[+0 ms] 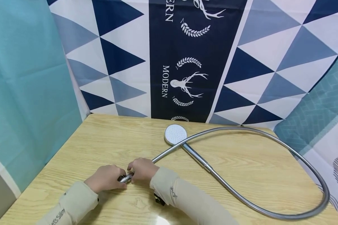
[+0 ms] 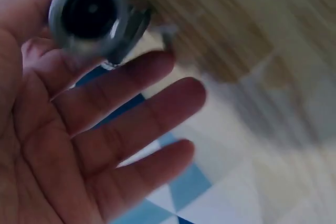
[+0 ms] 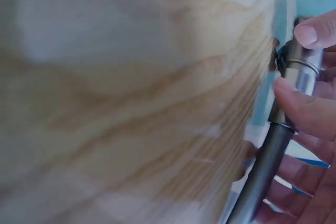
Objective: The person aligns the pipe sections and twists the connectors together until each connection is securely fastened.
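Observation:
A chrome shower head (image 1: 176, 134) lies face up on the wood-grain table, its handle (image 1: 195, 155) joined to a long grey metal shower hose (image 1: 228, 128). Near the front left of the table, my left hand (image 1: 107, 178) pinches the metal hose fitting (image 1: 126, 178) between thumb and forefinger. In the left wrist view the fitting (image 2: 121, 9) shows a round dark opening, and the other fingers (image 2: 142, 114) are spread out below it. My right hand (image 1: 143, 168) grips the hose just behind the fitting, its thumb on the collar above the hose (image 3: 265, 166) in the right wrist view.
The hose makes a wide loop over the right side of the table (image 1: 101, 134), crosses the shower head's neck and reaches the front right edge. A patterned cloth (image 1: 124, 56) hangs behind the table, with a teal cloth (image 1: 25, 78) at the left.

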Motion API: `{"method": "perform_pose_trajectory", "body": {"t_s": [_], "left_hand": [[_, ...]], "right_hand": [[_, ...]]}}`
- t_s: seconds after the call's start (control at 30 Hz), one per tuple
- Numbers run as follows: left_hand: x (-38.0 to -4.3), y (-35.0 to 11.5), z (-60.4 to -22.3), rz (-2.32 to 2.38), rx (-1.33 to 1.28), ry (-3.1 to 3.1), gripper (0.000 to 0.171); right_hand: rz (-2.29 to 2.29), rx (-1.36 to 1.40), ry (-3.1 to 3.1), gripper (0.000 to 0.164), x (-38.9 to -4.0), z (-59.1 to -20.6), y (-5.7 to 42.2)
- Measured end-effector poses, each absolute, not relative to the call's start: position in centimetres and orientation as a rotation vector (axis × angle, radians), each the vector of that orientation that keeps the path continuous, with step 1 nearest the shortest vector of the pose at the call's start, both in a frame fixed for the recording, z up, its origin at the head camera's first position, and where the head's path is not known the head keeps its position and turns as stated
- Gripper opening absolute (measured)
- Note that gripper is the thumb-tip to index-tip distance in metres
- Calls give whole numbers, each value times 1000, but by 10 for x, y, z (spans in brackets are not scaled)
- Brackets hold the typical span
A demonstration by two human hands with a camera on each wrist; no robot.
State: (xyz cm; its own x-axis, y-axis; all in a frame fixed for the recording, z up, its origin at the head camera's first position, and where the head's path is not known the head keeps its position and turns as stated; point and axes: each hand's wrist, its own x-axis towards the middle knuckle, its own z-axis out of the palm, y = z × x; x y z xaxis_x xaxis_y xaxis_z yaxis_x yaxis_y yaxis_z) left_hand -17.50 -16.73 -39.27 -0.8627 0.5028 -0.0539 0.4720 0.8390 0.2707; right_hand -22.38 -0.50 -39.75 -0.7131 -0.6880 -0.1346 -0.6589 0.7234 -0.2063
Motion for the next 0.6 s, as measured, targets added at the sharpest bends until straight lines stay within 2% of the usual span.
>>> {"method": "perform_pose_trajectory", "body": {"t_s": [0.17,0.33,0.43,0.6], "left_hand": [[-173,-161,-391,343,847,2841,27],[-168,-155,-390,280,807,2814,35],[-164,-146,-389,183,815,2839,44],[-158,-120,-384,-50,795,2863,54]], "right_hand": [[-41,-1180,2710,44,-216,-393,1],[69,-1266,2692,58,-213,-390,16],[66,-1281,2727,65,-219,-385,38],[-94,-1257,2836,62,-235,-376,90]]}}
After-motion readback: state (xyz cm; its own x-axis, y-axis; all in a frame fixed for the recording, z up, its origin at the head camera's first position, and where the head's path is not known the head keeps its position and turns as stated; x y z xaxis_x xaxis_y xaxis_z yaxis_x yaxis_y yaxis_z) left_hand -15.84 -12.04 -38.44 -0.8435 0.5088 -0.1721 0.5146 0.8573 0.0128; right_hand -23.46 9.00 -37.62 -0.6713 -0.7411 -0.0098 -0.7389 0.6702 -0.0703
